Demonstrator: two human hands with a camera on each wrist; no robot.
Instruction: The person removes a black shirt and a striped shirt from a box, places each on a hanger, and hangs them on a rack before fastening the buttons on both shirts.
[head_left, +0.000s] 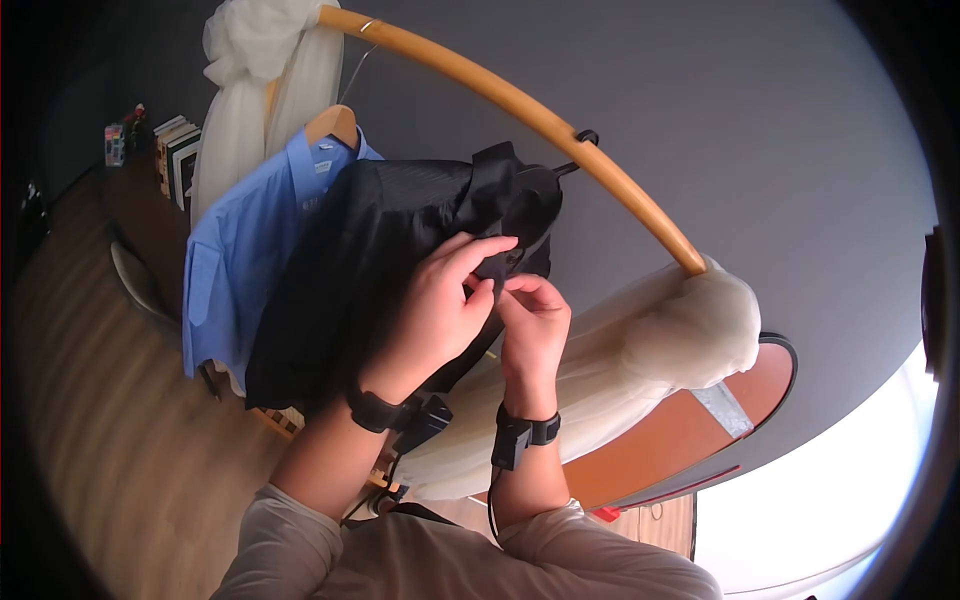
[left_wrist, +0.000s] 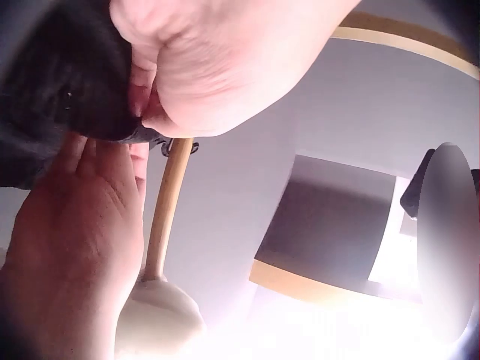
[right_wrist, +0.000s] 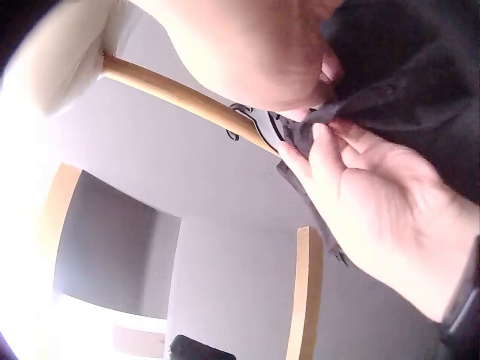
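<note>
Pinching the front edge of a black shirt (head_left: pixel 330 265) just below its collar, the left hand (head_left: pixel 435 310) has its thumb and fingers closed on the cloth, with the index finger reaching rather straight. The right hand (head_left: pixel 536 325), just beside it at 3 o'clock, has its fingers curled and also pinches this edge between thumb and finger. The shirt hangs tilted, with its collar at 12 o'clock from the hands and its body spreading toward 9 o'clock. At 1 o'clock, a black hanger hook (head_left: pixel 588 136) goes over a curved wooden rail (head_left: pixel 480 78). Behind the black shirt, toward 10 o'clock, a light blue shirt (head_left: pixel 235 265) hangs on a wooden hanger (head_left: pixel 334 124). Whitish sheer fabric (head_left: pixel 690 330) is gathered on the rail's end near 3 o'clock. Farther, at 10 o'clock, books (head_left: pixel 178 160) stand upright.
</note>
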